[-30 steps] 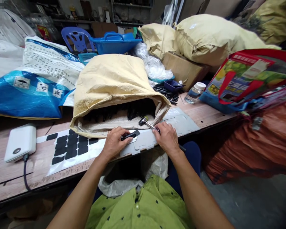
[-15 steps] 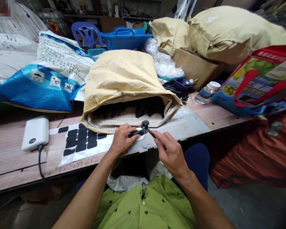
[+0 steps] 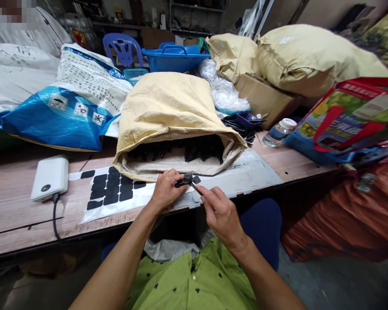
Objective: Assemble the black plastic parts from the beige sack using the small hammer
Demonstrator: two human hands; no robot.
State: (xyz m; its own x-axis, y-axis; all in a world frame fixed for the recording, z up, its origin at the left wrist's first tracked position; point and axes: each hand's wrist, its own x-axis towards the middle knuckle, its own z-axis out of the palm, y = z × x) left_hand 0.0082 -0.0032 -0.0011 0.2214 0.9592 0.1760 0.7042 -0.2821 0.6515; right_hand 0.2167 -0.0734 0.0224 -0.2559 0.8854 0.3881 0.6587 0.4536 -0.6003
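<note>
My left hand (image 3: pixel 166 189) is closed on a small black plastic part (image 3: pixel 181 183), pressing it onto a grey metal plate (image 3: pixel 245 174) at the bench's front edge. My right hand (image 3: pixel 220 213) grips the handle of a small hammer, whose dark head (image 3: pixel 188 177) sits right over the black part. Just behind my hands lies an open tan sack (image 3: pixel 171 112) with several black parts inside its mouth. A white sheet of black adhesive pads (image 3: pixel 111 193) lies left of my left hand.
A white power bank (image 3: pixel 51 177) with a cable sits at the left on the wooden bench (image 3: pixel 16 215). A blue-white sack (image 3: pixel 61 112), blue basket (image 3: pixel 174 56), plastic bottle (image 3: pixel 280 131), red-handled bag (image 3: pixel 345 116), and an orange sack (image 3: pixel 349 211) surround the area.
My right hand lifted the hammer off the plate, drew back toward me, and the head has come down to the black part held by my left hand. The view shifted slightly.
</note>
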